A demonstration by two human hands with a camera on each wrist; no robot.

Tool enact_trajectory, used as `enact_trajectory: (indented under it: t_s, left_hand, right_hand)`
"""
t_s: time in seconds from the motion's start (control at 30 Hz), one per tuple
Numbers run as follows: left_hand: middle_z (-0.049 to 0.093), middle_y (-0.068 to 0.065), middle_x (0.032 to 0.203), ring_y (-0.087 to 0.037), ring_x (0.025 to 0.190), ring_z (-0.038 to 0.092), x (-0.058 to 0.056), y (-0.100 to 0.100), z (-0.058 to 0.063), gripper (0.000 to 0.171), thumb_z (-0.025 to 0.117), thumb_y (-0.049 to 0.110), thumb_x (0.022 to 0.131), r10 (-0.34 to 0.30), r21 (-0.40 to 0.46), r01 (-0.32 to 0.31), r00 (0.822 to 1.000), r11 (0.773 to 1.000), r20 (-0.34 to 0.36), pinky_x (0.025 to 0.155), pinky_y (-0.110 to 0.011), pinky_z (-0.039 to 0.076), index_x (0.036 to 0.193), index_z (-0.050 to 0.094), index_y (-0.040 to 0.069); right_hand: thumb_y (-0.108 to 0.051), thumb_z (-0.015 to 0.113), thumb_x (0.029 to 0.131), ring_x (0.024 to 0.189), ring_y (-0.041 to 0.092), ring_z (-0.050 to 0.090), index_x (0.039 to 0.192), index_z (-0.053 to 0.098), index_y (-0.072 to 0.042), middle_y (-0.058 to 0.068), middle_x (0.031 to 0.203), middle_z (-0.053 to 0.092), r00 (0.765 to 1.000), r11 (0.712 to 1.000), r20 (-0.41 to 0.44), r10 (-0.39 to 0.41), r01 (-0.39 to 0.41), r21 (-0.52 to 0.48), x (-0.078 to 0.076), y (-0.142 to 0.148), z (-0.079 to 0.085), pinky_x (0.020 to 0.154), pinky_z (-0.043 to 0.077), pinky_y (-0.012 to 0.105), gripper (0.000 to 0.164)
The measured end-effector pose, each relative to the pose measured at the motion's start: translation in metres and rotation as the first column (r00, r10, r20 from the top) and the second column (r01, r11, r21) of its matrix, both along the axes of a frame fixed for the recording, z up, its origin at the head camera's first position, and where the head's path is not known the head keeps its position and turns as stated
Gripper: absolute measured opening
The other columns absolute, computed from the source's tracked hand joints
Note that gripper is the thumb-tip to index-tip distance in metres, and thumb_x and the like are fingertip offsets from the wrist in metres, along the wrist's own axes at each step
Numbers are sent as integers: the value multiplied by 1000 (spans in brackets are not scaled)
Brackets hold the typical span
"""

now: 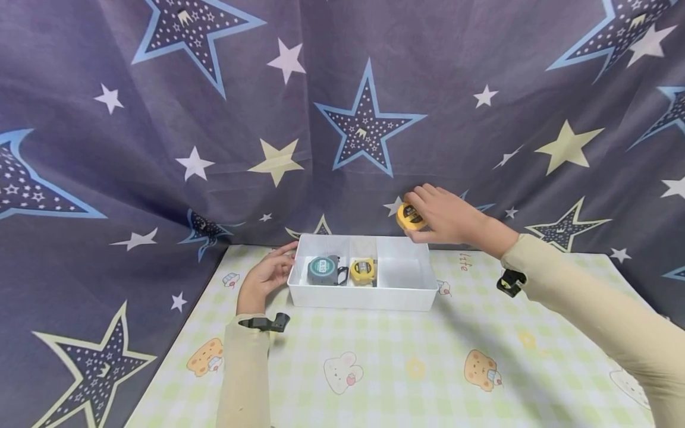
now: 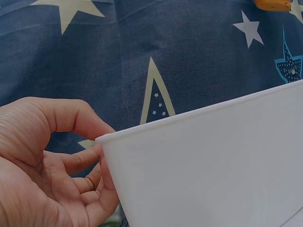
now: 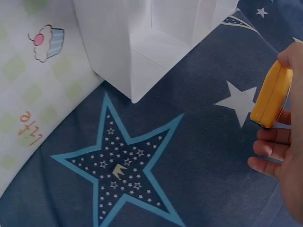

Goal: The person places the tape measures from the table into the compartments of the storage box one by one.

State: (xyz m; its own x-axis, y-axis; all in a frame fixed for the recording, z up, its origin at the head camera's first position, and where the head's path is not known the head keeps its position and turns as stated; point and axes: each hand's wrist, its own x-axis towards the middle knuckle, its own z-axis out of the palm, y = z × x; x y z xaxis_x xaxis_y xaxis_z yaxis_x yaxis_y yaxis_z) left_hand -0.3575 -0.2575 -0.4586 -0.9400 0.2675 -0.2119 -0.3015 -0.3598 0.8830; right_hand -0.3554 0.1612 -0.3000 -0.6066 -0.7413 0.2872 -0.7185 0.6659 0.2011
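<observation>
A white divided box (image 1: 364,298) stands on the table. In its left compartment lies a dark grey tape measure with a teal face (image 1: 323,268); a smaller yellow tape measure (image 1: 363,271) sits in the middle one. The left hand (image 1: 269,274) is at the box's left end, and its curled fingers (image 2: 97,198) hold the wall and rim corner in the left wrist view. Above the right compartment's back corner, the right hand (image 1: 446,215) grips another yellow tape measure (image 1: 409,217) between thumb and fingers, clear of the box.
A green checked tablecloth (image 1: 385,339) with cartoon prints covers the table. Close behind the box hangs a dark blue curtain (image 1: 342,196) with stars. Small black wrist cameras (image 1: 511,282) are strapped over both sleeves.
</observation>
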Motion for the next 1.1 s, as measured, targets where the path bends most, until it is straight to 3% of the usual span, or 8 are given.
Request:
enact_trajectory:
  t_s: [0.17,0.5,0.67,1.1]
  left_hand:
    - [67,0,105,-9,84,68,1,0,-2,73,38,-13,97,-18,16,19,1000,1000,-14,79,-26,55,163,16,5]
    - [61,-5,118,-9,84,68,1,4,-4,73,41,-14,96,-25,8,25,1000,1000,-1,76,-25,56,163,21,7]
    - [63,-4,116,-10,86,68,0,3,-2,72,40,-13,97,-30,13,30,999,999,-10,79,-25,55,163,19,7]
    - [62,-2,111,-8,84,66,2,-1,2,73,41,-13,95,-7,11,7,1000,1000,-14,78,-23,55,163,19,6]
  right_hand:
    - [-51,62,91,90,24,49,126,52,-7,9,104,55,1000,1000,-7,20,-20,-2,-1,-7,4,76,46,39,57]
    - [-52,60,92,92,24,48,127,51,-6,9,105,55,999,999,45,7,-5,-41,0,-15,1,75,44,38,59]
    - [-50,61,91,91,24,49,125,52,-6,9,104,55,999,999,34,26,-25,-33,-5,-22,2,74,45,38,57]
    - [-50,62,89,88,24,50,124,54,-4,10,103,58,998,995,55,8,-14,101,-12,-31,-3,77,49,41,58]
